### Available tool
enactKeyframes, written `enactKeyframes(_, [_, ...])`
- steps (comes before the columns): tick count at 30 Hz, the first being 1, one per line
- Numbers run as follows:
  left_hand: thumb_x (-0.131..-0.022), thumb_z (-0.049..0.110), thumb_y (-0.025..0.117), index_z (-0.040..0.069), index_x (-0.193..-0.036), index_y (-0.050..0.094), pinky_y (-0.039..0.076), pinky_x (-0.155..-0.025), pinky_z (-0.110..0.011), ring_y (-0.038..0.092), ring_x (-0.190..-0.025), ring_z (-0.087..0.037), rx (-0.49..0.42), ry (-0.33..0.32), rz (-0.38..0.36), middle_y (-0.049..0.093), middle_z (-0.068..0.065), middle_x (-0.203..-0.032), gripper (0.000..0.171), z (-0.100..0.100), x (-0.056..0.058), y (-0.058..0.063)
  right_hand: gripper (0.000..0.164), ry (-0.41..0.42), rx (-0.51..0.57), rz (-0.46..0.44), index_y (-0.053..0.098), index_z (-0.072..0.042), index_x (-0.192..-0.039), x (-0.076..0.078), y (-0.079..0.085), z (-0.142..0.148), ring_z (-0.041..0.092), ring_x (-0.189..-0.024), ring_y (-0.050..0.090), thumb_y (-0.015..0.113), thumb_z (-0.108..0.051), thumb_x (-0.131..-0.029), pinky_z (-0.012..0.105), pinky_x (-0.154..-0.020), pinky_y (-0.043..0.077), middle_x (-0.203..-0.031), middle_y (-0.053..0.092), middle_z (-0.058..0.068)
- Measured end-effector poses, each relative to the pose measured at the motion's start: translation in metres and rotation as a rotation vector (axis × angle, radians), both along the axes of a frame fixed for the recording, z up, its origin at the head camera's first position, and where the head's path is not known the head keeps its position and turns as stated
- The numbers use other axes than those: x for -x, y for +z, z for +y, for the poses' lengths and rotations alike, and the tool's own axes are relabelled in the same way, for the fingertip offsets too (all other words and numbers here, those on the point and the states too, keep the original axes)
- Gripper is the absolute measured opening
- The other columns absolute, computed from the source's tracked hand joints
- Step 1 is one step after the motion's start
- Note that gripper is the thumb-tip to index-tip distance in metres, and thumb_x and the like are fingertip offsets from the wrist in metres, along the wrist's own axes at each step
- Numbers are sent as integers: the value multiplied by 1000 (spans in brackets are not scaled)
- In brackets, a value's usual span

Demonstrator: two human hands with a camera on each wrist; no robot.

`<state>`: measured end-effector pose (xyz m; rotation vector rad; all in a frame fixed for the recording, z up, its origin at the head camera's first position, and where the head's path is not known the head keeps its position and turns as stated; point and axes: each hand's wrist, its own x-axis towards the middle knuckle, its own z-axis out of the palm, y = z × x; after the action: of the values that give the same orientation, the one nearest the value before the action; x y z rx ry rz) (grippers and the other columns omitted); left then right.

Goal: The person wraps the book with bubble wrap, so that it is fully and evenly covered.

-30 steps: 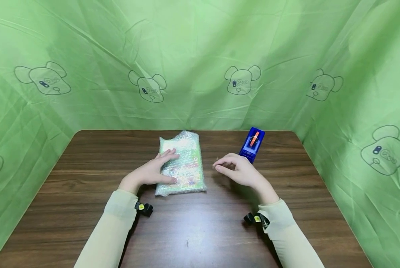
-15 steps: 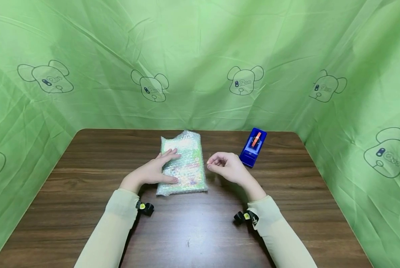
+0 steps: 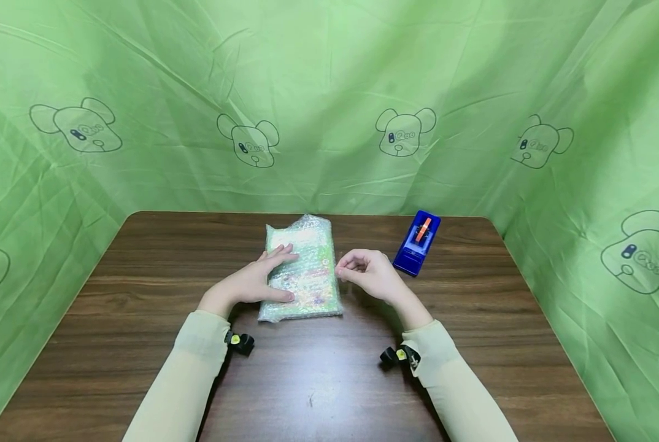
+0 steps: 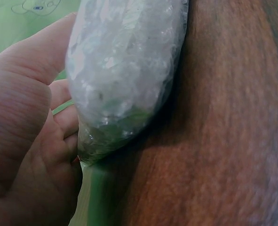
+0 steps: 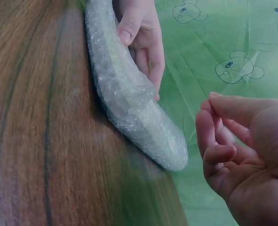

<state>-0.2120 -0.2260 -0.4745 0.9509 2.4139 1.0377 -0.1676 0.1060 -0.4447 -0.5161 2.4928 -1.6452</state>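
Observation:
A flat, green, colourfully printed package in bubble wrap [image 3: 310, 270] lies on the table; its printed face shows blurred through the wrap. Across its left side rests my left hand [image 3: 252, 282], thumb and fingers spread and pressing on top. My right hand [image 3: 370, 273] is at the package's right edge, thumb and index fingertips together with the other fingers curled. From that pinch a thin, see-through strip, like clear tape, faintly shows. In the right wrist view the right hand [image 5: 242, 150] is apart from the wrapped package [image 5: 124, 89]. A blue tape dispenser [image 3: 412, 256] stands behind the right hand.
The brown wood-grain table [image 3: 142, 368] ends at a green curtain [image 3: 329, 166] with mouse-like drawings, which hangs behind and along both sides. Inside the dispenser an orange part [image 3: 424, 229] shows. A small dark mark lies on the table's front part.
My right hand has moved left from beside the blue dispenser to the package's right edge, its fingertips drawing closer together. The left hand and package have stayed in place.

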Motion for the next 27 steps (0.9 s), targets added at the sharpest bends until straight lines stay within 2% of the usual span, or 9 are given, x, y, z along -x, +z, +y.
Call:
enactKeyframes(3, [-91,41,90,16,-169,42,0,-136,-56,6,-170,-27,4,0,-1,15,-5,-183,96,0,0,0,5,13,-36,-17,81,-10,-102,2,1,-1,42,-85,75,82,-14,-100,27,-69,60,-89,79,6])
enactKeyframes(7, [-91,41,91,16,-169,42,0,-136,-56,7,-170,-27,6,3,-1,16,-5,-183,96,1,0,0,4,66,-139,6,81,-13,-102,8,5,-3,24,-81,73,82,-18,-101,28,-68,58,-88,77,1])
enactKeyframes(9, [-90,42,91,16,-169,42,1,-136,-56,7,-170,-27,4,5,-1,16,-5,-183,96,1,1,0,5,102,-199,32,81,-14,-102,13,7,-5,16,-80,71,82,-20,-101,29,-71,58,-88,77,-4])
enactKeyframes(12, [-90,41,91,16,-169,43,1,-136,-56,8,-170,-27,0,8,-4,17,-5,-183,96,1,0,0,10,164,-279,67,82,-13,-108,21,10,-9,10,-82,70,82,-20,-101,30,-78,60,-88,76,-8])
enactKeyframes(17, [-90,43,91,18,-169,42,2,-136,-57,7,-170,-27,8,11,-8,17,-4,-183,96,1,0,-1,22,304,-381,76,79,-9,-123,32,13,-13,7,-82,69,79,-18,-102,30,-81,60,-89,75,-8])
enactKeyframes(20, [-90,45,90,19,-170,42,2,-136,-58,6,-170,-27,8,15,-17,15,-3,-183,96,1,0,-1,18,367,-426,78,79,-11,-122,37,13,-13,7,-82,66,74,-19,-106,29,-79,58,-94,76,-6])
enactKeyframes(24, [-91,46,90,20,-170,42,2,-136,-59,5,-170,-28,3,18,-27,15,-2,-184,96,0,0,-1,19,413,-442,93,79,-13,-122,46,14,-13,8,-85,66,66,-21,-111,30,-82,58,-104,79,-3])
enactKeyframes(27, [-91,46,90,20,-170,42,2,-136,-59,5,-170,-27,2,20,-28,15,-2,-184,96,0,-1,-1,22,428,-445,99,77,-12,-125,53,16,-15,10,-82,64,62,-21,-112,32,-81,57,-104,79,1])
